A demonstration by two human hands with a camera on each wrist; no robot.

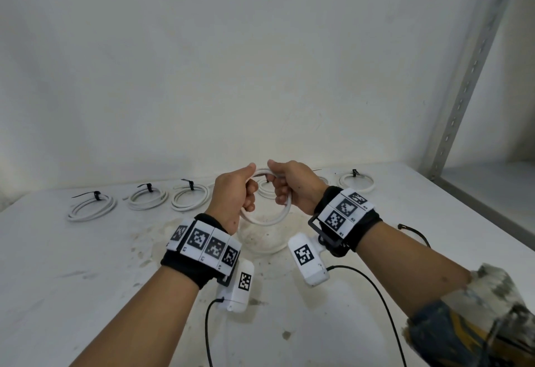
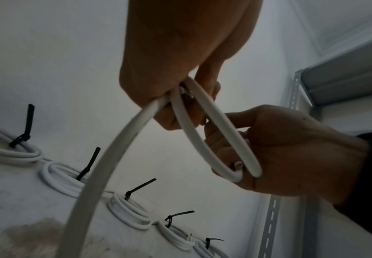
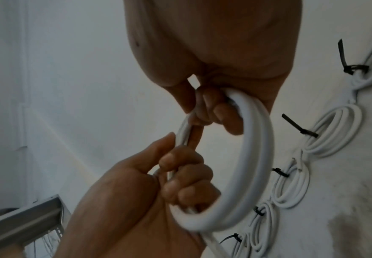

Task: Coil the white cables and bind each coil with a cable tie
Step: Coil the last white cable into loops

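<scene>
A white worktop (image 1: 86, 265) stretches before me, stained near its middle, meeting a pale wall at its far edge. Along that far edge lies a row of finished coils (image 1: 189, 197), each cinched with a black cable tie (image 1: 189, 184) (tails sticking up). Above the worktop's middle, I hold a loose white cable (image 1: 265, 219) looped into a ring between both hands. My left hand (image 1: 234, 193) has its fingers curled tightly around the ring's left side; my right hand (image 1: 292, 185) curls around its right side, thumb on top.
</scene>
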